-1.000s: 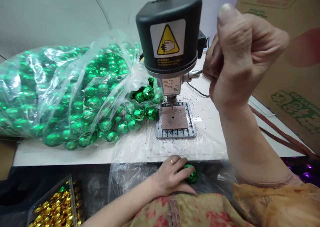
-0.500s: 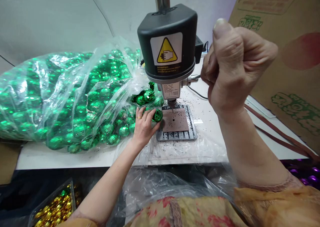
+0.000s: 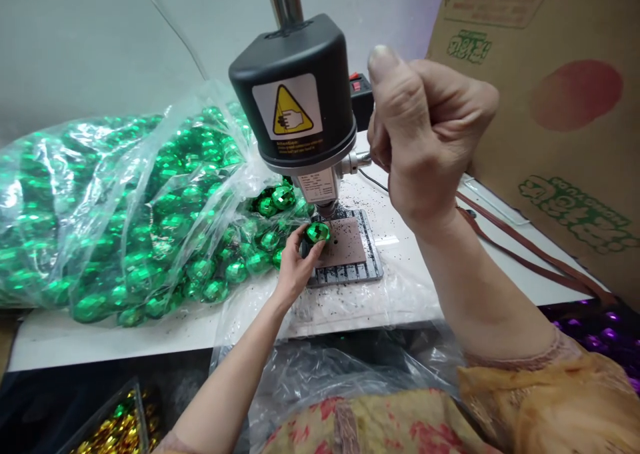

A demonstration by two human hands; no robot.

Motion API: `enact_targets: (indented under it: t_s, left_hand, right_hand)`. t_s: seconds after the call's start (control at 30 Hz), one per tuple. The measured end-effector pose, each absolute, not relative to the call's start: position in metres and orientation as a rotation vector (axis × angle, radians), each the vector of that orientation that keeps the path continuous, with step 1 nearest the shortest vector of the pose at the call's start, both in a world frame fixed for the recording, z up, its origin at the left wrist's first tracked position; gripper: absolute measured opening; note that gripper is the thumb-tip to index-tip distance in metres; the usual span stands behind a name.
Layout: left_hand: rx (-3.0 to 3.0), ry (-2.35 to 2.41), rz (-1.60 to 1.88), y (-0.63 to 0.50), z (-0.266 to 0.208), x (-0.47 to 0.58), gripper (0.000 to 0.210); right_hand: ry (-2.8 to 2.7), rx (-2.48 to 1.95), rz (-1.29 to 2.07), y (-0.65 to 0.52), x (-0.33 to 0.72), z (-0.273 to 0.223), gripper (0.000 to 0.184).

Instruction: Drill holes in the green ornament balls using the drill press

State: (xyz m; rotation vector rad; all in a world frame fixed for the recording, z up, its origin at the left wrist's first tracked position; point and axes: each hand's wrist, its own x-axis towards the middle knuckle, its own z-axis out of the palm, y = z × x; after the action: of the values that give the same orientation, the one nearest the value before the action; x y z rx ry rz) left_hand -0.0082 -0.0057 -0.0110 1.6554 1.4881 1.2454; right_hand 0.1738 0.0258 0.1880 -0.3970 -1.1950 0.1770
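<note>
My left hand [image 3: 295, 264] pinches a shiny green faceted ball [image 3: 318, 232] just under the chuck of a small drill press [image 3: 295, 94]. The ball is over the left part of a pinkish board [image 3: 347, 241] with a small dark hole, which lies on the slotted metal base [image 3: 373, 257]. Raised at the right of the machine, my right hand [image 3: 430, 134] is closed by the feed lever [image 3: 361, 160]; its fingers wrap the lever's end, mostly hidden behind the hand. The drill bit is hidden behind the ball.
A big clear plastic bag [image 3: 115, 207] of green balls lies left of the press, its opening near the base. Dark shavings dot the white table [image 3: 60, 341]. A cardboard box [image 3: 550, 134] stands at the right; a bin [image 3: 137, 407] holds gold pieces at lower left.
My left hand has moved from beside the bag's opening to under the chuck with the green ball. My right hand stays at the lever. The view has shifted, so the press appears farther left.
</note>
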Motion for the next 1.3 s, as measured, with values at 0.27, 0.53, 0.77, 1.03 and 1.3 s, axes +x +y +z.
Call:
enact_targets:
  t_s: [0.27, 0.53, 0.77, 1.03, 1.3]
  left_hand:
    - [1.633, 1.44, 1.232, -0.001, -0.009, -0.001, 0.058]
    - [1.803, 1.45, 1.247, -0.007, -0.005, 0.016, 0.052]
    - [1.754, 1.369, 1.318, -0.009, -0.008, 0.025, 0.049]
    - [1.712, 1.36, 1.282, -0.004, -0.015, 0.025, 0.053]
    - [1.731, 1.34, 1.314, -0.005, -0.019, 0.024, 0.054]
  right_hand:
    - [-1.299, -0.497, 0.277, 0.061, 0.177, 0.203, 0.057]
    - [-1.341, -0.405, 0.434, 0.07, 0.181, 0.204, 0.064]
    - [-1.28, -0.405, 0.435, 0.06, 0.18, 0.207, 0.067]
    - [-1.261, -0.43, 0.396, 0.058, 0.179, 0.204, 0.067]
    - [-1.129, -0.339, 0.196, 0.019, 0.172, 0.172, 0.058]
